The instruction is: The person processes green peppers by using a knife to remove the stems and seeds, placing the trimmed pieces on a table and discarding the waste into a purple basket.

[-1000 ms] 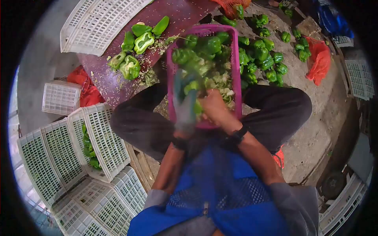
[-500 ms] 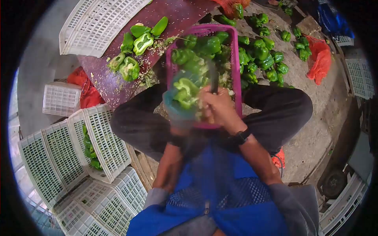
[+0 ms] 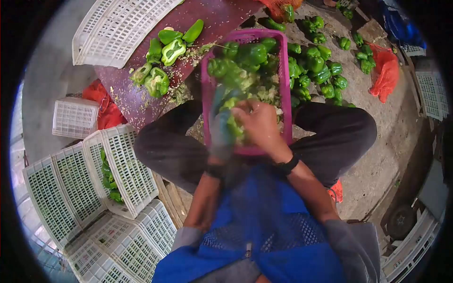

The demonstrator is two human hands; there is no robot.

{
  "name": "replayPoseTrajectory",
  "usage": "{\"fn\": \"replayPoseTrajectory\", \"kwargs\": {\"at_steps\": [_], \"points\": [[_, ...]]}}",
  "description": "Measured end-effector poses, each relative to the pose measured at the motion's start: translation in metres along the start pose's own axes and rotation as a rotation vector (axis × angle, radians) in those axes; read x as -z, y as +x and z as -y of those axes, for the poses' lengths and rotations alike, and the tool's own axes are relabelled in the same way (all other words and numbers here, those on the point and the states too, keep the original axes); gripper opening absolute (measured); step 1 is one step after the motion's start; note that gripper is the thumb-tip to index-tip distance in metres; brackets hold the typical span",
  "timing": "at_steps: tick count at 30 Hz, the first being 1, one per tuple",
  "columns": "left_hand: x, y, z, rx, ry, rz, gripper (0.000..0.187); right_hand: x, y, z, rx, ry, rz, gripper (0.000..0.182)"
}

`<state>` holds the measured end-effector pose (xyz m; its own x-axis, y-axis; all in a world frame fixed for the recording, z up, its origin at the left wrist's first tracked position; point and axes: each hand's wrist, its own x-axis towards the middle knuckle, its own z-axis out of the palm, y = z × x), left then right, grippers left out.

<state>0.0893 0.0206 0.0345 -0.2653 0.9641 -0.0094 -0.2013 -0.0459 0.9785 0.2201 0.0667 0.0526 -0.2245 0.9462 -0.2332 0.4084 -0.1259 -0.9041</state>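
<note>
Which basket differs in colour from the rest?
The pink basket between the person's knees, under the left hand and right hand, with green peppers in it. The other baskets are pale, none pink.

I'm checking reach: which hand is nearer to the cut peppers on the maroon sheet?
Left. The left hand is right of the cut peppers, over the pink crate; the right hand is farther right of them.

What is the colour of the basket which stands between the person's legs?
The basket is pink-purple, best seen in the head view.
</note>
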Motion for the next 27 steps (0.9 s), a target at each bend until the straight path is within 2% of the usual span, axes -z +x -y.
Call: {"fn": "replayPoseTrajectory", "kwargs": {"at_steps": [1,2,5,8,11,14,16,17,19,20,22,23,25,27], "points": [[0.000,0.000,0.005,0.008,-0.024,-0.017,0.064,-0.004,0.001,-0.007,-0.004,0.002,-0.014,0.032],[0.002,-0.002,0.008,0.098,-0.159,-0.029,0.064,-0.007,0.003,-0.014,-0.004,0.004,-0.030,0.031],[0.000,0.003,0.014,0.125,-0.318,-0.042,0.069,-0.010,0.009,-0.036,0.083,0.136,-0.002,0.026],[0.003,-0.003,0.018,0.075,0.055,-0.014,0.066,-0.006,0.009,-0.024,0.119,-0.157,-0.034,0.020],[-0.001,-0.001,0.028,0.143,-0.108,-0.073,0.064,-0.011,0.008,-0.029,0.218,-0.141,-0.090,0.017],[0.029,-0.007,0.066,0.127,0.003,-0.002,0.061,-0.012,0.009,-0.030,0.191,-0.168,-0.091,0.019],[0.052,-0.015,0.080,-0.008,0.189,0.047,0.060,-0.005,0.012,-0.024,0.017,0.029,-0.057,0.019],[0.053,-0.016,0.085,0.121,0.099,-0.012,0.058,0.001,0.014,-0.022,-0.072,0.125,-0.037,0.020],[0.040,-0.009,0.063,0.362,-0.106,-0.172,0.055,0.029,0.023,-0.014,-0.264,0.068,0.157,0.023],[0.030,-0.006,0.051,0.261,0.242,-0.173,0.053,0.041,0.035,-0.014,-0.355,0.037,0.249,0.025],[0.015,-0.002,0.026,0.319,0.165,-0.133,0.047,0.043,0.062,-0.041,-0.149,-0.333,0.039,0.028],[0.015,0.000,0.027,0.237,0.305,-0.088,0.049,0.043,0.078,-0.050,-0.043,-0.516,-0.065,0.030],[0.015,0.007,0.023,0.064,0.587,-0.020,0.052,0.043,0.111,-0.048,0.016,-0.410,-0.210,0.037],[0.019,0.017,-0.012,-0.013,0.609,-0.015,0.055,0.040,0.153,-0.049,0.051,-0.389,-0.282,0.045]]}}
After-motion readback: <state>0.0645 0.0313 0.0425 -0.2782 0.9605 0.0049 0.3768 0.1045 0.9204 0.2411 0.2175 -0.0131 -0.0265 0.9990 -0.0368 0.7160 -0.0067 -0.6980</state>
